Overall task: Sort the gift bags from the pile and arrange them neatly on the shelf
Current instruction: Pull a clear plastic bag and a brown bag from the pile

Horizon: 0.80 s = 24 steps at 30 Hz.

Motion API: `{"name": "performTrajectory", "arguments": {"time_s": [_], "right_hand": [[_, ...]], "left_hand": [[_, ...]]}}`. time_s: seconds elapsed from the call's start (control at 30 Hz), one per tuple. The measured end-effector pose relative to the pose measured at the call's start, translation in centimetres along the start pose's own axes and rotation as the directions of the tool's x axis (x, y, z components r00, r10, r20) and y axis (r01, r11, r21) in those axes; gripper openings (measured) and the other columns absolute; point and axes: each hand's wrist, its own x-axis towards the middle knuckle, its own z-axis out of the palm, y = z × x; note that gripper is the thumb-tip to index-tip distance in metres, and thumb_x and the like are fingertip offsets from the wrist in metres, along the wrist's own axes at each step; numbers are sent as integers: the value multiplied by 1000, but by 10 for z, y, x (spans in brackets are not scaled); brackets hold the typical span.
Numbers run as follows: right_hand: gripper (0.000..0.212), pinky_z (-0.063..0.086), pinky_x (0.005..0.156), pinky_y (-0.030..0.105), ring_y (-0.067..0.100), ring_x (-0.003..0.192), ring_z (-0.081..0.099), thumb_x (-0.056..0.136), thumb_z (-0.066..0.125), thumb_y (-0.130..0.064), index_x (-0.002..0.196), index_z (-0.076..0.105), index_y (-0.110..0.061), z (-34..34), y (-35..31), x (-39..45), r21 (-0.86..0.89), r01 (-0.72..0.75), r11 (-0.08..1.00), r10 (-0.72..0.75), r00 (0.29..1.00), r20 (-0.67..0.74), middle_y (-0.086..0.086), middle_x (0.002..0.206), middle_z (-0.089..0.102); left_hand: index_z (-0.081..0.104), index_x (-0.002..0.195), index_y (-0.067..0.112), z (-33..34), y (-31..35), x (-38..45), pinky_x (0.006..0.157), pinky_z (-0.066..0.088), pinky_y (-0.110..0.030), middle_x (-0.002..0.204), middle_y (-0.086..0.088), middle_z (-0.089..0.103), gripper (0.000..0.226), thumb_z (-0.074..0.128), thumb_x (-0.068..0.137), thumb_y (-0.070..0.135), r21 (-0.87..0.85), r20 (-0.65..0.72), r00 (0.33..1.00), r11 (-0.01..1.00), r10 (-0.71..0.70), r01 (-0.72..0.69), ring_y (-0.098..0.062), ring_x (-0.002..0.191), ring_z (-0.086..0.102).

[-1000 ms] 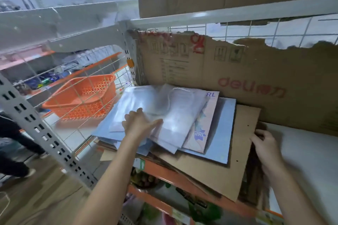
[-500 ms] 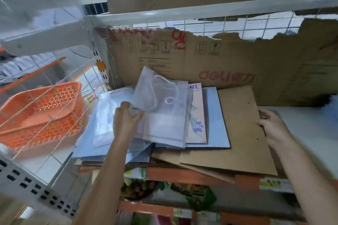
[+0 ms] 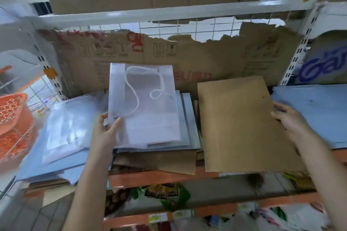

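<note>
A flat white gift bag [image 3: 148, 110] with a white cord handle lies on top of a stack of pale blue bags [image 3: 187, 127] in the middle of the shelf. My left hand [image 3: 108, 130] grips its near left edge, thumb on top. To the left lies a loose pile of plastic-wrapped pale bags [image 3: 63, 133]. A brown cardboard sheet [image 3: 240, 125] lies to the right of the stack; my right hand [image 3: 289, 120] holds its right edge with curled fingers.
The shelf [image 3: 319, 110] has an orange front rail [image 3: 161, 178] and a torn cardboard backing [image 3: 206, 58]. An orange basket [image 3: 13, 118] sits behind wire mesh at the left. White uprights stand at both sides. Packaged goods fill the shelf below.
The white bag has been squared up and slid right onto the blue stack, hiding the printed bag. The cardboard sheet now lies straight. The view has shifted rightward.
</note>
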Motion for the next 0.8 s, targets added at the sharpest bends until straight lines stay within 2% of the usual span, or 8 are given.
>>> {"name": "performTrajectory", "arguments": {"time_s": [0.07,0.2,0.33,0.47,0.53,0.63,0.7,0.8], "right_hand": [[45,48,77,28,25,90,57,92,47,-1,136,46,-12,-22,8,15,-48,-2,999,1,1000,-26,10,127,55],[45,44,84,32,25,100,54,93,45,0,136,45,-10,-56,23,47,-132,-54,990,50,998,-34,16,132,53],[42,46,76,28,23,93,53,93,44,-1,135,46,-6,-63,37,77,-221,-68,973,72,997,9,10,120,55],[40,45,66,24,26,101,56,93,45,-8,132,49,-2,-52,54,103,-359,-40,932,70,995,71,17,130,55],[44,48,80,28,30,115,51,94,38,-7,138,42,-5,-44,61,111,-444,-38,895,79,994,75,17,140,47],[50,39,101,36,34,127,43,94,32,-4,143,33,-8,-34,64,116,-538,-11,843,62,995,77,16,145,39],[50,39,103,37,34,127,44,94,32,-4,144,33,-8,-28,64,118,-585,24,811,34,995,89,17,144,41],[44,41,99,38,35,123,47,94,33,-2,138,38,-3,-22,65,120,-694,64,717,-12,997,79,20,139,45]], "left_hand": [[48,112,16,25,-4,-14,56,54,-31,90,-7,64,22,57,92,17,-31,10,1000,999,-12,12,-14,67,64],[52,113,19,72,-18,-36,63,50,-36,95,-13,65,22,57,92,24,-23,53,996,997,-68,70,-27,78,63],[53,112,23,116,-28,-55,66,48,-38,94,-11,63,23,57,91,32,16,35,994,995,-100,100,-30,82,60],[54,110,18,154,-37,-74,60,39,-32,85,-6,56,19,54,93,26,-7,37,996,997,-80,80,-21,72,51],[54,109,19,167,-40,-81,59,38,-31,82,-6,54,17,55,93,26,-32,15,995,994,-101,102,-21,68,49],[57,97,24,184,-41,-91,57,38,-30,75,-8,54,6,57,92,23,-52,-15,989,988,-147,146,-22,61,48],[57,88,28,194,-41,-96,58,40,-31,74,-12,54,8,58,92,21,-60,-19,988,986,-156,155,-22,61,48],[57,85,28,205,-40,-101,58,41,-31,76,-11,55,11,58,92,19,-54,-24,988,988,-149,148,-21,61,50]]}}
